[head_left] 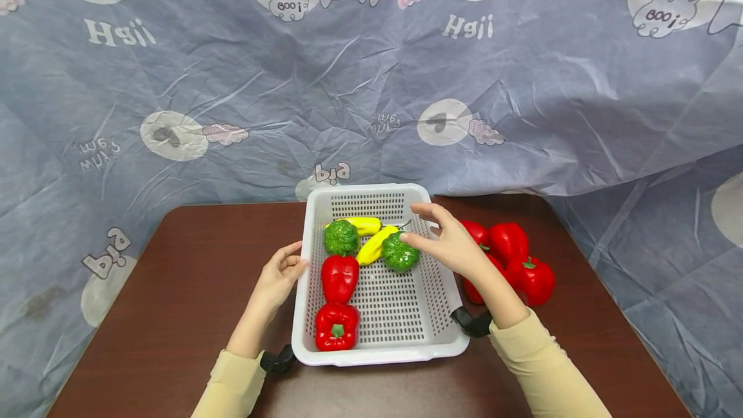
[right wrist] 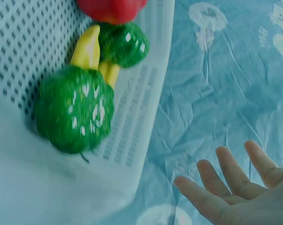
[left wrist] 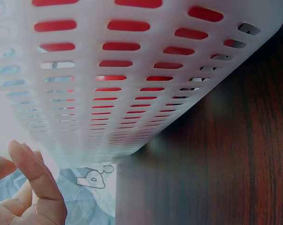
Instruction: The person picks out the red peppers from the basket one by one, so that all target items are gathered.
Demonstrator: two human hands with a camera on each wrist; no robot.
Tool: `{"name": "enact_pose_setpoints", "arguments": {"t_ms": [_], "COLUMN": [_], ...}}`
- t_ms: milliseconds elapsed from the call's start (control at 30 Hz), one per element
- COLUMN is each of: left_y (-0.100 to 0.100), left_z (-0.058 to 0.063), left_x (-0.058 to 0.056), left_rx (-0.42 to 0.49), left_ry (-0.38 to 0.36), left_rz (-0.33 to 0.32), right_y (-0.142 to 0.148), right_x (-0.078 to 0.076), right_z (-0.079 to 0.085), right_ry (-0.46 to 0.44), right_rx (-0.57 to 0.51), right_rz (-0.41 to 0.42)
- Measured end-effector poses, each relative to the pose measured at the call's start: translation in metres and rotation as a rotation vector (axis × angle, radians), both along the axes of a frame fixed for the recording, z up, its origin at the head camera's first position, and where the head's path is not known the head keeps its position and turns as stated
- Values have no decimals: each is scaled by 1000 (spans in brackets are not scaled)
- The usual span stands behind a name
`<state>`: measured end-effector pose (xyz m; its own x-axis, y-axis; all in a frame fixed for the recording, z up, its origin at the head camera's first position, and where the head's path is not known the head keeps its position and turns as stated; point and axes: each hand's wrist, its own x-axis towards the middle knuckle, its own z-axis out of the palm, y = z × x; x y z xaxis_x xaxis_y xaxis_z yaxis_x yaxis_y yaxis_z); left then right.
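A white perforated plastic basket (head_left: 387, 355) stands in the middle of the table. Inside it are two red bell peppers (head_left: 339, 279) on the left, two lumpy green pumpkin-like vegetables (head_left: 400, 252) and two long yellow peppers (head_left: 371, 247) toward the back. My left hand (head_left: 277, 281) is at the basket's left rim, fingers loosely bent; in the left wrist view its fingers (left wrist: 40, 176) are beside the outer wall. Over the right side of the basket is my right hand (head_left: 449, 244), fingers spread and holding nothing, near the right green vegetable. The right wrist view shows its straightened fingers (right wrist: 233, 173).
Several red bell peppers (head_left: 533, 281) lie grouped on the brown table (head_left: 191, 289) right of the basket, partly hidden by the right forearm. A blue-grey printed cloth (head_left: 261, 82) hangs behind the table. Each wrist wears a black device (head_left: 473, 322).
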<state>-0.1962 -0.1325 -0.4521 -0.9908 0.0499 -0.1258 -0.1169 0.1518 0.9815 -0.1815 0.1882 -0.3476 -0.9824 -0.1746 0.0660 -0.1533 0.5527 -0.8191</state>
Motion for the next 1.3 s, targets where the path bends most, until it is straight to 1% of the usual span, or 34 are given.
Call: {"name": "enact_pose_setpoints", "arguments": {"t_ms": [100,400,633,833,1100,1300], "left_y": [0,1,2,3,2,2], "left_z": [0,-2,-2,-1,0,4], "left_x": [0,-1,0,1,1,2], "left_rx": [-3,2,3,10,-2,-10], "left_ry": [-1,-3,4,8,5,-3], "left_rz": [-1,1,-2,1,3,4], "right_y": [-12,-45,-71,-89,-104,-114], "right_x": [-5,-21,-27,-31,-31,-31], "right_z": [-5,-23,-34,-41,-47,-56], "right_ry": [-16,-66,-82,-141,-237,-283], "right_rx": [-21,-6,31,63,182,215], "right_rz": [21,85,108,136,97,51]}}
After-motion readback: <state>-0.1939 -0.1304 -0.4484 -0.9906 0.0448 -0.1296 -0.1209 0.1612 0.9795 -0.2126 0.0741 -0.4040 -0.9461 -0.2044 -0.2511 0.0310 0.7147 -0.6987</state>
